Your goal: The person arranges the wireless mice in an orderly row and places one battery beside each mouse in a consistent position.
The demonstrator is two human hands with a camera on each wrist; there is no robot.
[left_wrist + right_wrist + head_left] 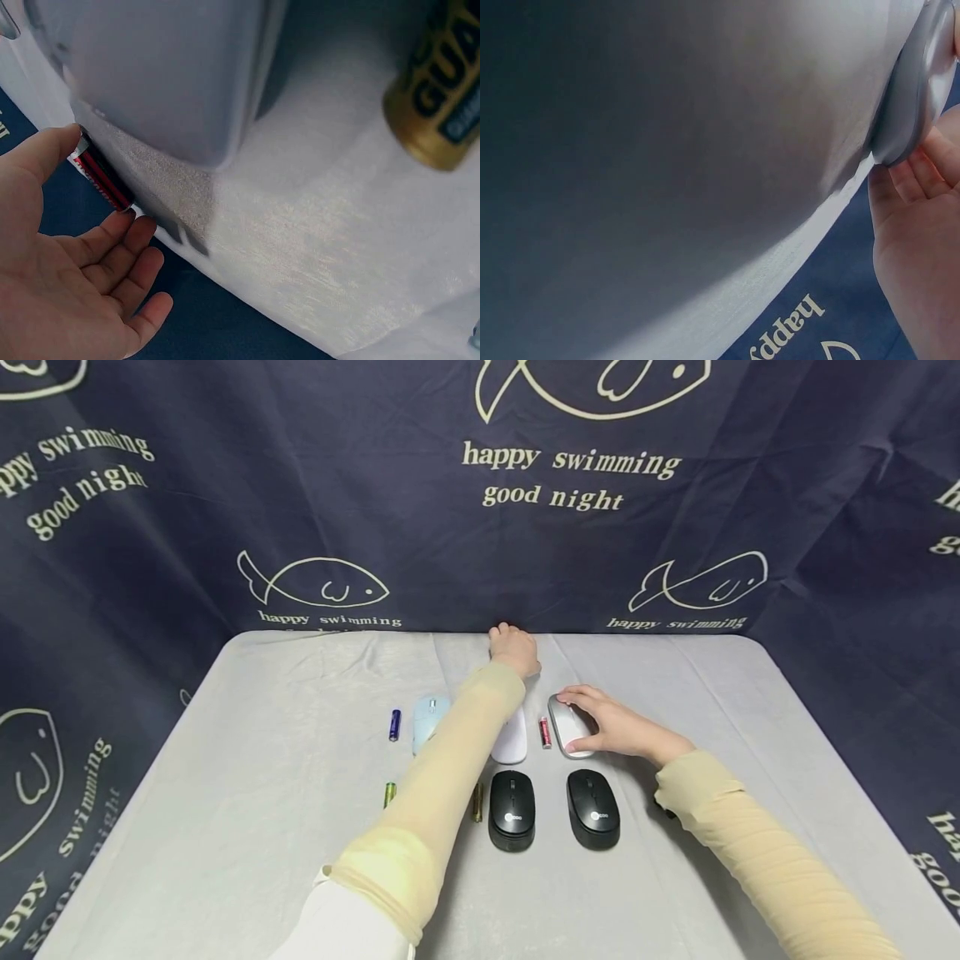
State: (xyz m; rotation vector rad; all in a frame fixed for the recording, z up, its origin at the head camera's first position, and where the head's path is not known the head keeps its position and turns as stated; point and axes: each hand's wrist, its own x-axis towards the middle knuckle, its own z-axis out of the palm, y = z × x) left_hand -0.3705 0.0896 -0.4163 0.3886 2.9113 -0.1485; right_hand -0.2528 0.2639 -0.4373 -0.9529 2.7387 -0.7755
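My left hand (514, 649) reaches to the table's far edge. In the left wrist view, its thumb and a fingertip pinch a red-and-black battery (103, 174) at its two ends; the head view hides this battery. A pale lilac mouse (511, 741) lies below the left wrist, partly covered by the sleeve. My right hand (611, 722) grips a silver mouse (567, 727) by its edges, thumb at the near end and fingers at the far end. The mouse's edge shows in the right wrist view. Another red battery (545, 732) lies just left of the silver mouse.
Two black mice (512, 810) (593, 808) lie nearer me. A gold battery (477, 803), a green battery (389, 794), a blue battery (394, 725) and a light blue mouse (430, 720) are around the left forearm. Dark printed curtains (480, 552) border the grey-covered table (300, 727).
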